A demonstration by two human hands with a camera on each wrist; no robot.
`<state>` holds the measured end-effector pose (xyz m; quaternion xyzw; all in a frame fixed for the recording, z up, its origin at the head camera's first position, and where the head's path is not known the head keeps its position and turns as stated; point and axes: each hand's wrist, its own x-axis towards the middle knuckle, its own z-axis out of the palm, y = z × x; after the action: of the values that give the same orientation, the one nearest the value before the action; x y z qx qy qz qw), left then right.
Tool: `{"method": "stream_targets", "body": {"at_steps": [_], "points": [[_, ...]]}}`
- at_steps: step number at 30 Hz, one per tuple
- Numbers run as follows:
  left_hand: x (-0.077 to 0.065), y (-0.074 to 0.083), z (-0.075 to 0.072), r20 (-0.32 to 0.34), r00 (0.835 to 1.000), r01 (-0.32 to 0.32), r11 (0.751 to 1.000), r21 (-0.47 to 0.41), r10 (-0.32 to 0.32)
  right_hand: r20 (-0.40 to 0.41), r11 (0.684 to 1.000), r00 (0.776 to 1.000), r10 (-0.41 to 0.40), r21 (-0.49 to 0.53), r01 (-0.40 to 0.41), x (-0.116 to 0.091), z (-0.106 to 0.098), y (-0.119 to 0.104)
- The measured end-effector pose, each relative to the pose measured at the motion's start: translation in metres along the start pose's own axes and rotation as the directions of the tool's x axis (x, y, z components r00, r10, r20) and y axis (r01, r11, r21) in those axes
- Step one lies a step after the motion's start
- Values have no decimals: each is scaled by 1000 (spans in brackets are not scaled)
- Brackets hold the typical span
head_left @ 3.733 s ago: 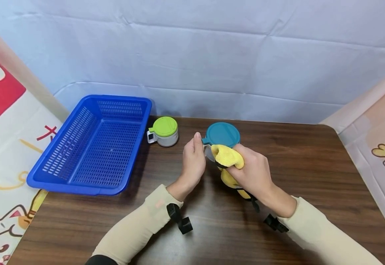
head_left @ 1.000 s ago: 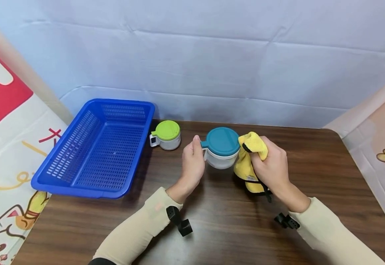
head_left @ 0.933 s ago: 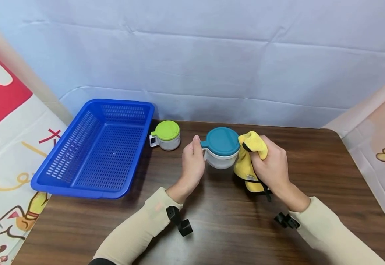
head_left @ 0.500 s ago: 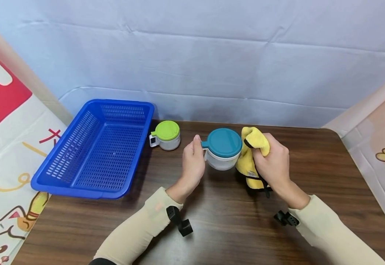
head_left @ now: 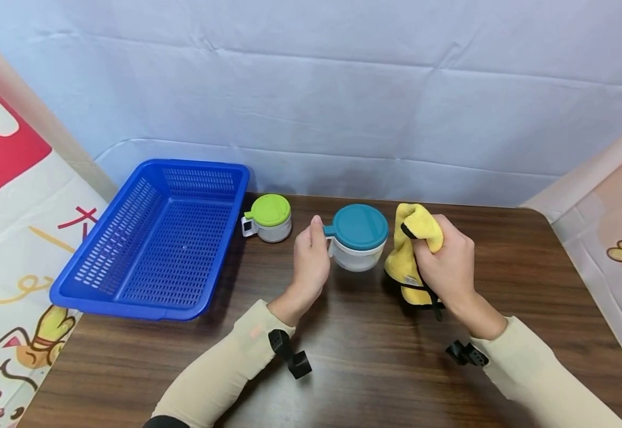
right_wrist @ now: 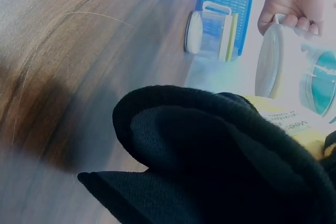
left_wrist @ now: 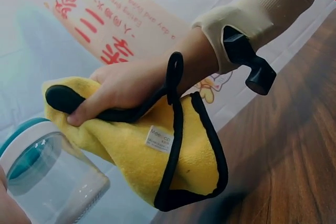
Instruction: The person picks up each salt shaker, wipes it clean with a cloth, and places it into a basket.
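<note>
My left hand (head_left: 311,255) grips the white handle of a clear seasoning jar (head_left: 356,258) with a teal lid, thumb along the top of the handle. The right wrist view shows several fingers curled through that jar's handle, and the jar appears held above the table. My right hand (head_left: 449,258) clutches a bunched yellow cloth (head_left: 406,264) with black edging, just right of the jar. A small gap separates cloth and jar in the head view. The cloth's dark folds (right_wrist: 173,129) fill much of the right wrist view and hide the right hand there.
A smaller seasoning jar (head_left: 270,220) with a lime-green lid stands near the back edge of the wooden table (head_left: 364,362). Left of it sits a blue perforated basket (head_left: 198,303). A pale cloth backdrop (head_left: 311,107) rises behind the table.
Earlier the cloth was against the front of the teal-lidded jar; my right hand has since drawn it to the right, off the jar. My left hand keeps its hold on the handle.
</note>
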<state>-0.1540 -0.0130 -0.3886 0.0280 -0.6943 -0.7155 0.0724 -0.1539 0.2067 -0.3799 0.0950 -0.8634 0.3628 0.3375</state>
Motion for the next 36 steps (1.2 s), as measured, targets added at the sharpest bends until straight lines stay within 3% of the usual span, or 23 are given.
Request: {"method": "stream_targets", "body": {"at_steps": [17, 24, 30, 36], "points": [[2, 0, 2, -12, 1000, 2, 1000, -5, -2, -94, 983, 988, -126, 123, 137, -15, -8, -9], [2, 0, 4, -10, 1000, -9, 1000, -18, 9, -60, 966, 979, -193, 164, 200, -24, -4, -19], [2, -1, 5, -19, 1000, -9, 1000, -14, 9, -15, 941, 959, -282, 189, 280, -28, 2, -34], [2, -1, 6, -17, 1000, -13, 999, -30, 13, 33, 944, 954, -297, 160, 288, -29, 8, -43]]}}
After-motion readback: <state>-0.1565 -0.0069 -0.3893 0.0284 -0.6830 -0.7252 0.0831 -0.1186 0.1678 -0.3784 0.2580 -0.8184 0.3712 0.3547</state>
